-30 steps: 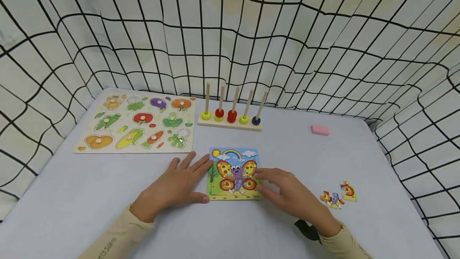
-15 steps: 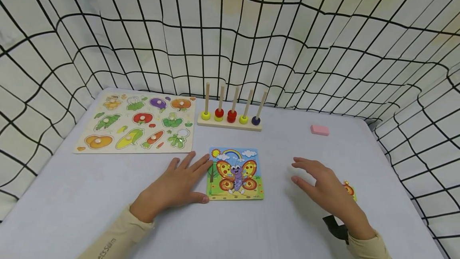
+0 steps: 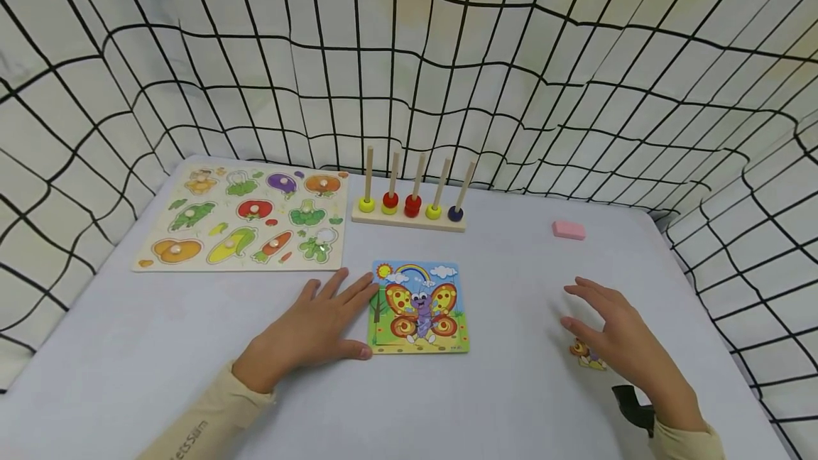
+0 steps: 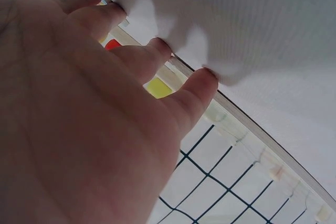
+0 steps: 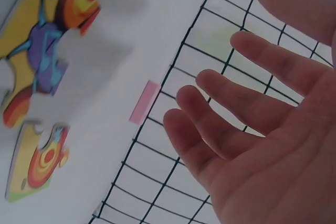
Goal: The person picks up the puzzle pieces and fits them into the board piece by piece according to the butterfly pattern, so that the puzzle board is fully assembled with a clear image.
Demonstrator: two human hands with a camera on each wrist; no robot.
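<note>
My left hand (image 3: 313, 329) rests on the white table with its fingers spread. Its index finger and thumb touch the left side of a square butterfly jigsaw puzzle (image 3: 422, 311), which lies flat. Over to the right, my right hand (image 3: 629, 339) hovers with relaxed fingers and nothing between them. Beneath it a loose jigsaw piece (image 3: 583, 353) is partly covered in the head view. The right wrist view shows this larger piece (image 5: 44, 51) with a purple body part, and a smaller jigsaw piece (image 5: 39, 166) with a red-orange spiral; both lie apart from my fingers.
A wooden vegetable peg board (image 3: 224, 222) lies at the back left. Beside it stands a bead stacker (image 3: 409, 221) with upright pegs and coloured beads. A pink block (image 3: 569, 230) sits at the back right. Black netting (image 3: 396, 98) borders the table.
My right hand has left the puzzle's right edge and moved right, over the loose pieces. The left hand and the puzzle have stayed in place.
</note>
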